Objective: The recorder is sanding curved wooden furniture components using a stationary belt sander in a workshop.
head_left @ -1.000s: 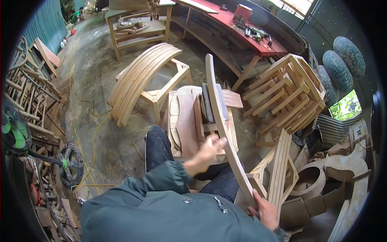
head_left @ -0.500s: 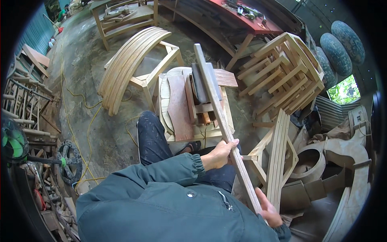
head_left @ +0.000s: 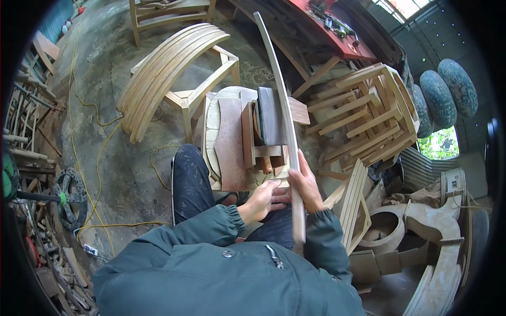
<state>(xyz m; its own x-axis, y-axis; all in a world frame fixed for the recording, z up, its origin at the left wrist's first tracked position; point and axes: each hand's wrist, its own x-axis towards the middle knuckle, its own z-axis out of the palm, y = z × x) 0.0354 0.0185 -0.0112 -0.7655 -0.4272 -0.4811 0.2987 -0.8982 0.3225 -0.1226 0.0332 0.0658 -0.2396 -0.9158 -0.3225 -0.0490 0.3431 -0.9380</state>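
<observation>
At the near edge of the low wooden stand (head_left: 232, 158), over the lap: right hand (head_left: 305, 184) was wrapped closed on the long curved wooden slat (head_left: 279, 100), gripping it near its lower end; left hand (head_left: 263, 199) sat just beside, fingers curled, touching the slat's lower part, grip loose or only steadying, hard to tell which. Slat ran from the lap up across the stand, beside the dark block (head_left: 270, 116), its tip high toward the red desk (head_left: 337, 37).

Change: half a second earlier the hands were spread along the slat, left higher, right low by the hip; now both were bunched together. Slat stood straighter up the view. Judged: a re-grip, work on the slat continuing.

Farther out: stack of curved slats (head_left: 163, 73) on a frame, left of the stand; stacked chair frames (head_left: 369, 110) right; yellow cable (head_left: 100, 158) on the floor.
</observation>
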